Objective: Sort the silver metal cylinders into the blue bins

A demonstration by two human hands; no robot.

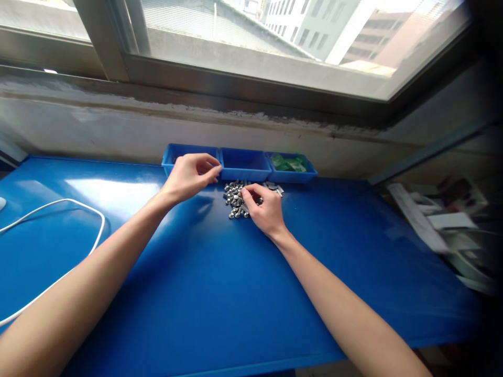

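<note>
My left hand (pixel 192 175) is raised beside the front of the left blue bin (pixel 168 156), its thumb and forefinger pinched together. Whatever is between those fingertips, if anything, is too small to make out. Just right of it, a pile of small shiny metal pieces (pixel 234 198) that look like bolts lies on the blue table (pixel 220 293). At the pile's right side is my right hand (pixel 268 209), fingers curled down and thumb against the forefinger. Its fingertips touch the pieces, and what they grip is hidden. Flat metal pieces (pixel 274 187) lie behind that hand.
A middle blue bin (pixel 245 174) and a right blue bin (pixel 294 177) holding green plastic bags (pixel 290 163) stand along the wall with the left one. A white cable (pixel 102 220) curves across the table's left. Boxes and clutter (pixel 451 222) are at far right, blurred.
</note>
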